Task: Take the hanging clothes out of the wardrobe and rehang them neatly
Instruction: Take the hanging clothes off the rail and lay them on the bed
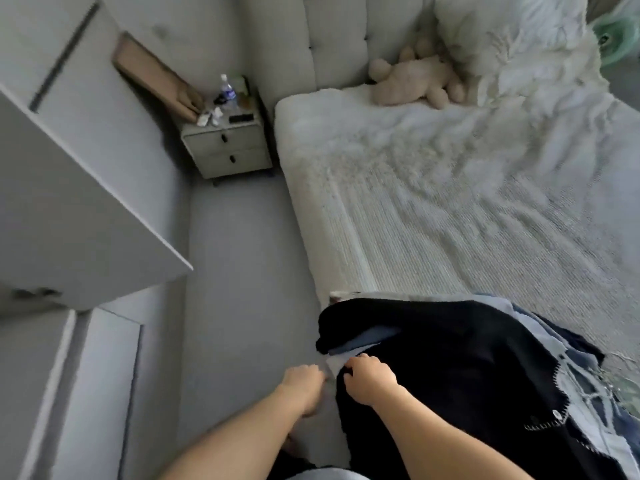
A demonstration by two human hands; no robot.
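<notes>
Both hands work at the bed's near corner: the right hand (370, 381) grips the edge of the pile of clothes (467, 375), fingers curled into dark fabric, and the left hand (301, 381) is curled just beside it, though whether it holds anything cannot be told. Around them, the bed (467, 202) fills the right, a white wardrobe door (79, 202) juts in left, a nightstand (228, 147) stands at the headboard, a plush toy (412, 81) lies by the pillow, and a water bottle (227, 90) stands on the nightstand.

Grey carpeted floor (242, 271) between white wardrobe door (86, 209) and bed (450, 209). Tufted pale headboard (332, 39) behind. Two-drawer nightstand (228, 147) in the corner.
</notes>
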